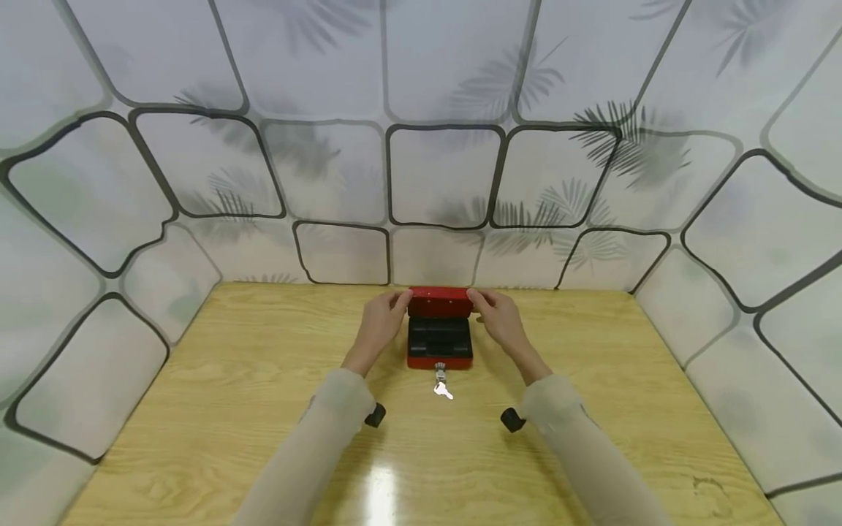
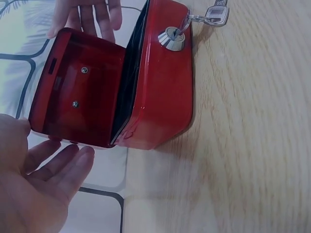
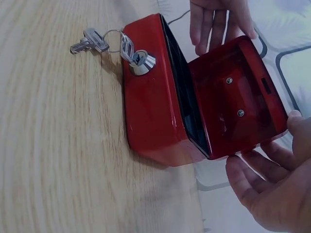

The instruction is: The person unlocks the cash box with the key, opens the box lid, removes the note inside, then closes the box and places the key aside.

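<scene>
A small red metal cash box (image 1: 439, 363) sits near the back of the table with its lid (image 1: 439, 306) raised. My left hand (image 1: 379, 324) holds the lid's left edge, thumb at the upper corner and fingers behind. On the opposite edge my right hand (image 1: 503, 320) grips the lid in the same way. Two screw heads show on the lid's inner face. A black tray (image 1: 439, 336) fills the box, and nothing shows in it. One key stands in the silver lock (image 3: 142, 63) on the front, and a ring links it to a second key (image 3: 90, 41).
The wooden table (image 1: 263, 409) ends at a pale wall covering (image 1: 437, 175) with dark outlines and leaf prints, close behind the box. Similar covering rises at both sides. Black wrist devices (image 1: 376, 415) show under the sleeves.
</scene>
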The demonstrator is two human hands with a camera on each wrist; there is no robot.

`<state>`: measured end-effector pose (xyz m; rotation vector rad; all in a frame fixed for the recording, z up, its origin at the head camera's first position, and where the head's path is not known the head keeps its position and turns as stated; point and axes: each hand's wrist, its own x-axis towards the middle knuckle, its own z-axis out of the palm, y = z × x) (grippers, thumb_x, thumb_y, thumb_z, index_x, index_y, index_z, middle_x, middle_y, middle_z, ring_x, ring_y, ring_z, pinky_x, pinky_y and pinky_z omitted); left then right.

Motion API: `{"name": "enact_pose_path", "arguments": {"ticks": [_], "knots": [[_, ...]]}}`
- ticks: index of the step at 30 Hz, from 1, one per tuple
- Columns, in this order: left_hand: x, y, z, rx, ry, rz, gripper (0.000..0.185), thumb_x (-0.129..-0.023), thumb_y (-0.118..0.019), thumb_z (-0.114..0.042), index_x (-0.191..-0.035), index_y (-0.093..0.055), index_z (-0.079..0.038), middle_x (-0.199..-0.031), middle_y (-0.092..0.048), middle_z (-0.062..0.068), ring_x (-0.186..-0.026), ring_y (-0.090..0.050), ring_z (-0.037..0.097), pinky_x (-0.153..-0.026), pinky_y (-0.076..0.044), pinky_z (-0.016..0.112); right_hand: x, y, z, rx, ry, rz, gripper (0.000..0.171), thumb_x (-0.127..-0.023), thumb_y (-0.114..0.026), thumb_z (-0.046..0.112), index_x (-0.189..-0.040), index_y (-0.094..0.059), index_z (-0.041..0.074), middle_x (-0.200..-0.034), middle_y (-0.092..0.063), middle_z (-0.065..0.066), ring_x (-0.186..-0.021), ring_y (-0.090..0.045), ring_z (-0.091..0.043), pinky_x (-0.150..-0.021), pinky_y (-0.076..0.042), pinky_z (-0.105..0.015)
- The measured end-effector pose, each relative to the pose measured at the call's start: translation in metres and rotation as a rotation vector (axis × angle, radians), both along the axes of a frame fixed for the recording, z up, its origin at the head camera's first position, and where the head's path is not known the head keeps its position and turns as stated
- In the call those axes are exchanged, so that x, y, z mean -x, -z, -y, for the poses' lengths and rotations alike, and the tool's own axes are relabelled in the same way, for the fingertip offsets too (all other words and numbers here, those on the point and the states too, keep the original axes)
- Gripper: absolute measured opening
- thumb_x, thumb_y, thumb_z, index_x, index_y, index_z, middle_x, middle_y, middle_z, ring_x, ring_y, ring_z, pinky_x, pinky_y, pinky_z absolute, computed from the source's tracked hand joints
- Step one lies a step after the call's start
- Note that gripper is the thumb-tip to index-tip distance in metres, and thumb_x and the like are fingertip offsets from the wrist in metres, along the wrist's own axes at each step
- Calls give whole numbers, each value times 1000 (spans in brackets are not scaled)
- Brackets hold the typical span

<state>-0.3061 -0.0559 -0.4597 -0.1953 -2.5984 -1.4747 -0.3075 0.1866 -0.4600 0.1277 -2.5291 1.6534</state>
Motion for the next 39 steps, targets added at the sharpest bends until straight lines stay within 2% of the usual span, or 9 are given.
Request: {"name": "enact_pose_path", "arguments": {"ticks": [4, 12, 16, 23, 26, 29, 32, 35, 39], "knots": [[1, 3, -1, -21, 15, 15, 44, -110, -50, -38, -131, -69, -4, -116, -72, 13, -107, -66, 28, -95, -56, 45, 6, 4, 1, 45, 11, 5, 50, -108, -55, 39, -133, -66, -3, -127, -68, -24, -107, -69, -40, -89, -59, -52], [3, 8, -2, -34, 42, -36, 36, -109, -52, -19, -138, -62, 1, -126, -70, 17, -114, -65, 30, -98, -55, 46, 12, 5, 4, 65, 37, 2, 55, -109, -51, 44, -132, -66, -4, -125, -68, -26, -103, -69, -40, -87, -59, -55], [4, 12, -1, -20, 76, -20, 39, -107, -53, -11, -145, -57, 1, -134, -66, 18, -117, -66, 30, -98, -55, 45, 14, 6, 5, 65, 50, 2, 55, -109, -50, 43, -127, -68, -6, -122, -68, -27, -102, -69, -41, -87, -59, -57], [6, 18, 0, -24, 115, -26, 47, -104, -52, -3, -152, -50, -1, -141, -62, 18, -115, -68, 30, -88, -59, 43, 15, 9, 4, 45, 51, -6, 55, -111, -45, 40, -129, -66, -8, -123, -67, -30, -104, -69, -44, -85, -60, -53], [6, 19, 0, -7, 129, -38, 51, -103, -52, 0, -153, -47, -1, -142, -61, 19, -112, -68, 31, -89, -58, 44, 15, 10, 4, 49, 55, -4, 55, -111, -45, 40, -130, -66, -8, -124, -67, -29, -104, -69, -44, -85, -60, -52], [6, 18, 1, 9, 150, -30, 54, -103, -51, 2, -156, -44, -2, -144, -59, 20, -114, -67, 31, -96, -56, 44, 15, 9, 5, 59, 59, -2, 55, -111, -44, 40, -131, -66, -7, -123, -67, -29, -103, -69, -43, -85, -60, -54], [4, 15, 2, 12, 170, -4, 56, -103, -50, 0, -158, -40, -5, -148, -55, 19, -118, -66, 31, -94, -56, 43, 15, 9, 5, 89, 59, 2, 55, -112, -44, 39, -132, -65, -7, -122, -67, -29, -103, -69, -42, -87, -59, -56], [2, 15, 4, 19, 184, 21, 58, -104, -49, -3, -161, -36, -8, -152, -53, 15, -114, -67, 30, -87, -57, 41, 14, 10, 5, 155, 60, 22, 53, -112, -44, 37, -134, -63, -7, -124, -66, -30, -104, -68, -42, -90, -57, -57], [1, 19, 5, 19, 193, 18, 60, -104, -51, -2, -162, -35, -10, -155, -50, 14, -113, -68, 30, -89, -56, 43, 10, 13, 2, 264, 54, 41, 51, -112, -45, 34, -137, -60, -8, -127, -65, -31, -109, -66, -44, -94, -56, -55]]}}
